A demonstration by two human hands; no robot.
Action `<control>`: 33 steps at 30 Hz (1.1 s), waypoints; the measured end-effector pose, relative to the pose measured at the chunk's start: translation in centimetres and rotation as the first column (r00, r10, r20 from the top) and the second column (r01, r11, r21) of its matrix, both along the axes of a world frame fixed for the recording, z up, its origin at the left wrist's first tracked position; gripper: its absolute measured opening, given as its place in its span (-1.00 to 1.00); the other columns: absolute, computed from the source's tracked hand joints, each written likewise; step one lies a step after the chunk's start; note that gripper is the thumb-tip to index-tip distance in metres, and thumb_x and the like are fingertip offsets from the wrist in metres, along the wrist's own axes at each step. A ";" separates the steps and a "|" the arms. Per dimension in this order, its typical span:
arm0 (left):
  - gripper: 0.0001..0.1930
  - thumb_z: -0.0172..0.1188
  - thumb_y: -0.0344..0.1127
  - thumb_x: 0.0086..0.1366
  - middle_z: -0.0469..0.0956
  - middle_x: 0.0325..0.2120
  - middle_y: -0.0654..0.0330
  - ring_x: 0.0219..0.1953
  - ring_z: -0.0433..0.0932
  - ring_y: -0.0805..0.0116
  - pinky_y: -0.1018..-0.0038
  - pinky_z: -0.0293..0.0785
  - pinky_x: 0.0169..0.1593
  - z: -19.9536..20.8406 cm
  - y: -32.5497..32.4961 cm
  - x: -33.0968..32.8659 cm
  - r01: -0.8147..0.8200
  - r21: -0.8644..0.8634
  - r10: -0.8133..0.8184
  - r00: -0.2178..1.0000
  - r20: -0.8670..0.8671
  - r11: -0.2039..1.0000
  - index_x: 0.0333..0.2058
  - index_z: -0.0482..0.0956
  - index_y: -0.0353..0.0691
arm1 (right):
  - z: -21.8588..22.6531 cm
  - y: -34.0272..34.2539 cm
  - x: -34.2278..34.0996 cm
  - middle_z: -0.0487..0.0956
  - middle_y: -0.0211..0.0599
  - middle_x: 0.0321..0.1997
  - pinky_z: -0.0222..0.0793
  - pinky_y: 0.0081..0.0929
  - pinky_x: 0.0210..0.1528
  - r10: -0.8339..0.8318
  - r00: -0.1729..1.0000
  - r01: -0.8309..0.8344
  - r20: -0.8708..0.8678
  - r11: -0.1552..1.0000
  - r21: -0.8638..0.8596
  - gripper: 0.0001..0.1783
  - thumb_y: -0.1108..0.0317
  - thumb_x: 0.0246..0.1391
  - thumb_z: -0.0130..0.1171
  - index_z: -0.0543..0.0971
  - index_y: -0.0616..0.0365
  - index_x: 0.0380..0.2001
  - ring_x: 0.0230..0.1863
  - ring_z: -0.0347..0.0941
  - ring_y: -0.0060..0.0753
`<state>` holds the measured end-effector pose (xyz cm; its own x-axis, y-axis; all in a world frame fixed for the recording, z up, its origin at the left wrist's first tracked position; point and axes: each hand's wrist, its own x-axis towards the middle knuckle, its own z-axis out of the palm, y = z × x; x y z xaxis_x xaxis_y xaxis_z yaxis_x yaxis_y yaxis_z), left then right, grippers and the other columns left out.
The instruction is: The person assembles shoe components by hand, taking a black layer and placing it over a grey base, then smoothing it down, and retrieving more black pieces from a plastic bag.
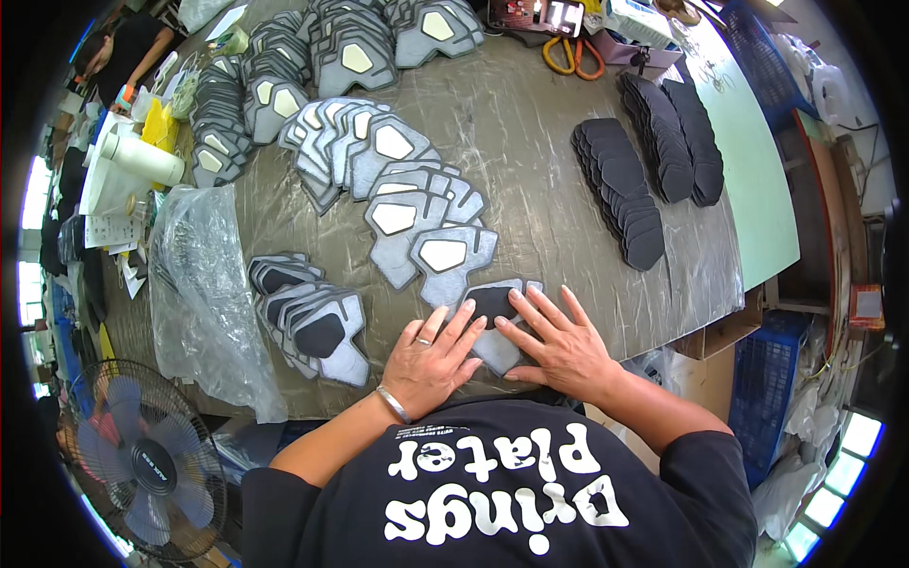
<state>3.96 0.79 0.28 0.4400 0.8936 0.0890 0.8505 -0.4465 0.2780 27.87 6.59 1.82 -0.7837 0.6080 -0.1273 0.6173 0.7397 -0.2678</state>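
Observation:
Both my hands rest on one grey shaped pad [496, 352] at the near edge of the table, with a black patch [492, 302] covering its middle. My left hand [436, 358], wearing a ring and a bracelet, lies on the left side with fingers stretched out. Fingers spread, my right hand [561, 346] presses flat on the right side, fingertips at the patch's edge. Just beyond lies a grey pad with a white centre [445, 254], the nearest of an overlapping row. To the left, a fanned pile of grey pads with black centres [322, 333] sits on the table.
Stacks of black patches [620, 194] lie at the right. More grey pads [352, 57] are piled at the far side, near orange-handled scissors [571, 59]. Clear plastic sheeting [204, 293] hangs over the left edge, by a fan [150, 464]. Another person [133, 47] is at the far left.

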 end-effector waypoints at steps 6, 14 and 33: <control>-0.47 0.20 -0.08 0.19 0.37 0.21 0.12 0.19 0.32 0.16 0.23 0.25 0.17 0.1 0.2 0.5 0.033 0.082 -0.027 0.997 -0.066 0.996 0.09 0.52 -0.22 | 0.1 0.6 0.4 0.21 -0.27 0.42 -0.12 0.08 0.43 0.006 0.998 -0.005 -0.062 1.000 0.010 -0.24 -0.26 0.03 0.14 0.39 -0.12 0.24 0.43 0.10 -0.18; -0.52 0.29 -0.19 0.11 0.44 0.12 0.09 0.15 0.38 0.15 0.24 0.28 0.17 0.4 0.2 0.6 -0.048 0.048 0.042 0.992 0.122 0.998 0.01 0.55 -0.23 | -1.1 3.6 -1.9 0.41 -0.04 0.18 0.12 0.00 0.32 -0.214 0.916 0.201 -0.339 0.977 -0.071 -0.36 0.15 -0.10 0.41 0.43 0.18 0.02 0.26 0.30 -0.01; -0.44 0.34 -0.37 0.05 0.43 0.05 0.04 0.06 0.38 -0.01 0.11 0.27 0.13 3.5 -3.4 -8.4 -0.599 0.249 0.618 0.786 -0.001 0.761 0.09 0.50 -0.22 | 0.0 16.5 6.0 0.55 -0.12 -0.18 0.51 -0.19 -0.14 -0.796 0.524 0.850 -0.302 0.512 0.126 -0.73 0.25 0.08 0.24 0.64 0.20 -0.21 -0.15 0.56 0.01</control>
